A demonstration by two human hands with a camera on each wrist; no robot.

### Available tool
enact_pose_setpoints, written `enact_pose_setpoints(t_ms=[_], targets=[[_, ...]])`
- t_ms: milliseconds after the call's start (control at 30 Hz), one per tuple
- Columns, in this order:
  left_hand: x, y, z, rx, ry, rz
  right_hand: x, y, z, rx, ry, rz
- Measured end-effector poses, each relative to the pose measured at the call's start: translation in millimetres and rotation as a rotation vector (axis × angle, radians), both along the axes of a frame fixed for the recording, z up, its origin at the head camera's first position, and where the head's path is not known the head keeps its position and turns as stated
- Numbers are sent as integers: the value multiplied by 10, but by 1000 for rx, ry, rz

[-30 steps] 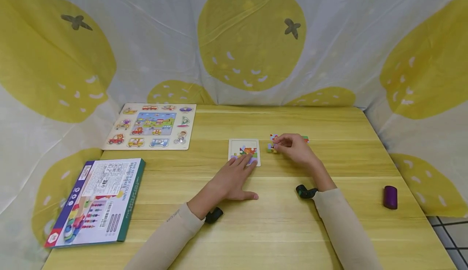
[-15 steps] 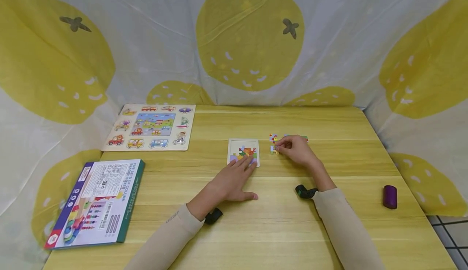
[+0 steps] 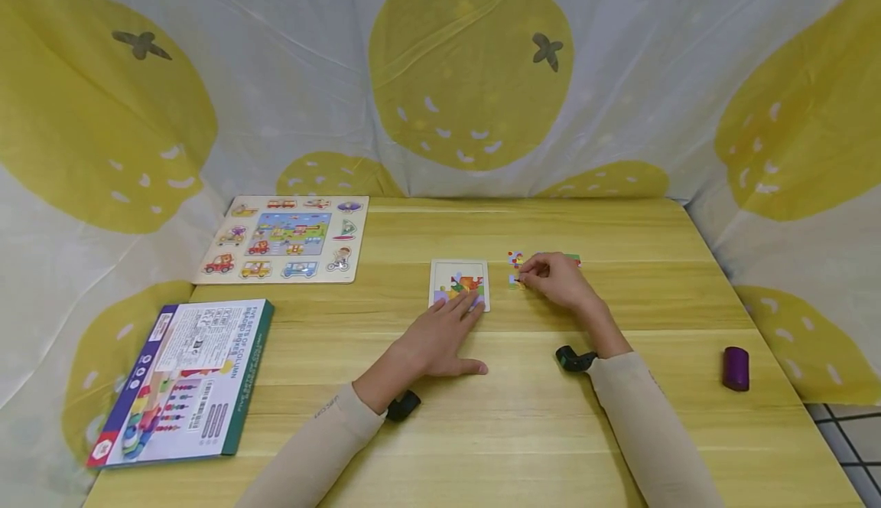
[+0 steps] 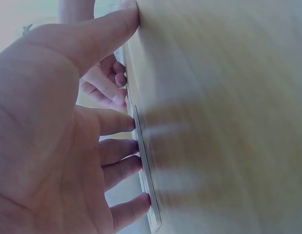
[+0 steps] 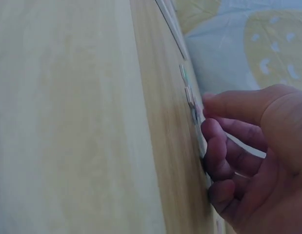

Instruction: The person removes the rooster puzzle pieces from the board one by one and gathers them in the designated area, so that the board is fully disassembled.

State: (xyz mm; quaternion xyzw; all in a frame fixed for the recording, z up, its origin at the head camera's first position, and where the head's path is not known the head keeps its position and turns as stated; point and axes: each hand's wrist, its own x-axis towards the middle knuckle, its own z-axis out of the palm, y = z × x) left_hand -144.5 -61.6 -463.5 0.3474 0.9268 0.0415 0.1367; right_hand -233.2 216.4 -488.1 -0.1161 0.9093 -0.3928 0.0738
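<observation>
My left hand point(image 3: 433, 343) lies with its fingers spread over the lower part of a small jigsaw tray point(image 3: 438, 269). Several colourful pieces sit in that tray; the fingers cover some of them. In the left wrist view the fingertips press down on the tray's edge point(image 4: 147, 170). To the right of the tray, my right hand point(image 3: 560, 282) pinches a small puzzle piece point(image 3: 513, 281) at the table surface, its other fingers curled. The right wrist view shows thumb and index finger close to a piece point(image 5: 189, 96). Another loose piece point(image 3: 515, 258) lies just behind; more pieces point(image 3: 571, 259) are partly hidden by the right hand.
A larger vehicle puzzle board point(image 3: 351, 263) lies at the back left. In front of it rests a flat toy box point(image 3: 206, 340). A purple cylinder point(image 3: 735, 369) is near the table's right edge. A lemon-print cloth point(image 3: 468, 72) hangs behind the wooden table point(image 3: 516, 431).
The pinched puzzle piece has shifted slightly to the right and turned a little, with small finger movements of my right hand. My left hand stays in place on the tray.
</observation>
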Motion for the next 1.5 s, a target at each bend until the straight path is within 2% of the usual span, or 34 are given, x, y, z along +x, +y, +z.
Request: enact_pose_setpoints(t_ms=[233, 400, 700, 1000, 1167, 1333, 1500], targets=[[-11, -8, -15, 2, 12, -10, 10, -36, 57, -11, 20, -13], [-15, -20, -21, 17, -8, -15, -3, -143, 78, -45, 44, -8], [-13, -11, -34, 29, -40, -10, -61, -428, 70, -123, 30, 87], [-12, -2, -48, 7, -14, -5, -93, -629, 30, -151, -7, 130], [-16, -2, -42, 2, -23, -3, -122, -714, 9, -170, -18, 154], [-13, 7, -32, -2, -25, -3, -146, -789, 0, -160, -25, 187], [-12, 26, -45, 7, -23, 8, -161, -832, 14, -108, -37, 216]])
